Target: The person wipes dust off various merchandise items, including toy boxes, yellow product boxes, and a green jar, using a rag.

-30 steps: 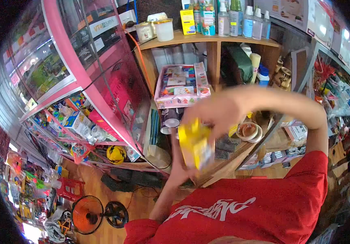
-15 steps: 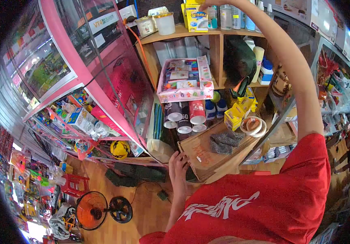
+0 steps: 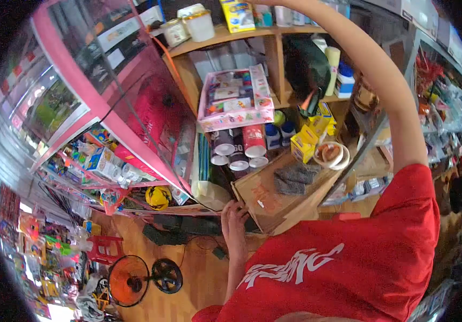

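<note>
My right hand (image 3: pixel 267 2) reaches up to the top shelf, beside a yellow-and-white box (image 3: pixel 238 16). The frame's upper edge cuts off most of this hand, so its fingers are hidden. Low down, my left hand (image 3: pixel 234 216) rests against the near left corner of a brown cardboard box (image 3: pixel 260 206), fingers bent and somewhat apart. On that cardboard lie a grey cloth (image 3: pixel 296 180) and rolls of tape (image 3: pixel 332 154). Smaller yellow boxes (image 3: pixel 304 143) stand just behind them.
A pink-edged tray of small packets (image 3: pixel 236 102) sits on the middle shelf above several cans (image 3: pixel 254 140). White tubs (image 3: pixel 198 26) stand at the top left. A pink-framed glass cabinet (image 3: pixel 118 126) rises on the left. An orange fan (image 3: pixel 129 280) and red stool (image 3: pixel 106 248) are on the floor.
The view has shifted, so the shelf sits higher and slightly left in frame. More of my right hand is cut off at the top. My left hand stays at the cardboard box's corner.
</note>
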`<state>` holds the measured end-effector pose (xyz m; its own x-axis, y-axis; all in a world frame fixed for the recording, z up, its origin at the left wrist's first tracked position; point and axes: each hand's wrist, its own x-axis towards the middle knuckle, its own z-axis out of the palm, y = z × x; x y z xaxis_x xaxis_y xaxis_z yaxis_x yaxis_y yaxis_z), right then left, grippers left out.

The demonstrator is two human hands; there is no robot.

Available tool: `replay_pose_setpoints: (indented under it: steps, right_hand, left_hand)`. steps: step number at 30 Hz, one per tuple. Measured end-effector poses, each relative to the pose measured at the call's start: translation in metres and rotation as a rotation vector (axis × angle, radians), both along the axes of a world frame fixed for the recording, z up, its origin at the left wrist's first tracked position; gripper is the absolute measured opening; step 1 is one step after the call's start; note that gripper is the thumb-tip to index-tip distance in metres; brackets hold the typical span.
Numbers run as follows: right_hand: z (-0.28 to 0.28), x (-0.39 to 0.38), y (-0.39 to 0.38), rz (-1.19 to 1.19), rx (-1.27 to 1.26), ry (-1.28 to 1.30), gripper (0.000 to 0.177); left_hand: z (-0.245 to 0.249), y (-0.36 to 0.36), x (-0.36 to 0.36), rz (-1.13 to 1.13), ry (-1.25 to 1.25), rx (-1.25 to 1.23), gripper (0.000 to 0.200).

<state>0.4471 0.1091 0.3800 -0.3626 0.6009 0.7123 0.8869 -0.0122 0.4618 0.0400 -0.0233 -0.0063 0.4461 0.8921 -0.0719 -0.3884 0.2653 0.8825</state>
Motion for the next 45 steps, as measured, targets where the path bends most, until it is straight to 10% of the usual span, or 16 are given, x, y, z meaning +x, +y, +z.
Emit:
replay_pose_setpoints:
  steps: [4,9,18,23,32,45]
  right_hand:
    - [-0.084,-0.023,-0.050,0.031,-0.069,0.027,0.047]
    - [-0.192,-0.105,-0.156,-0.411,-0.863,0.282,0.057]
    - [-0.309,-0.095,-0.170,-0.597,-0.835,0.524,0.073]
    - [-0.303,-0.106,-0.178,-0.650,-0.726,0.557,0.063]
    - [-0.255,-0.092,-0.191,-0.240,-0.476,0.672,0.062]
    - [-0.062,-0.069,-0.121,0.200,0.016,0.482,0.052]
  left_hand:
    - [-0.013,-0.001,0.002,-0.002,-0.019,-0.021,0.041]
    - [0.007,0.003,0.012,-0.011,0.083,0.072,0.037]
    - [0.175,0.122,0.078,0.276,0.082,1.154,0.041]
    - [0.254,0.207,0.160,0.756,0.300,1.567,0.062]
    - [0.282,0.268,0.237,1.001,0.782,1.561,0.085]
    - [0.288,0.292,0.189,0.828,0.840,1.447,0.088]
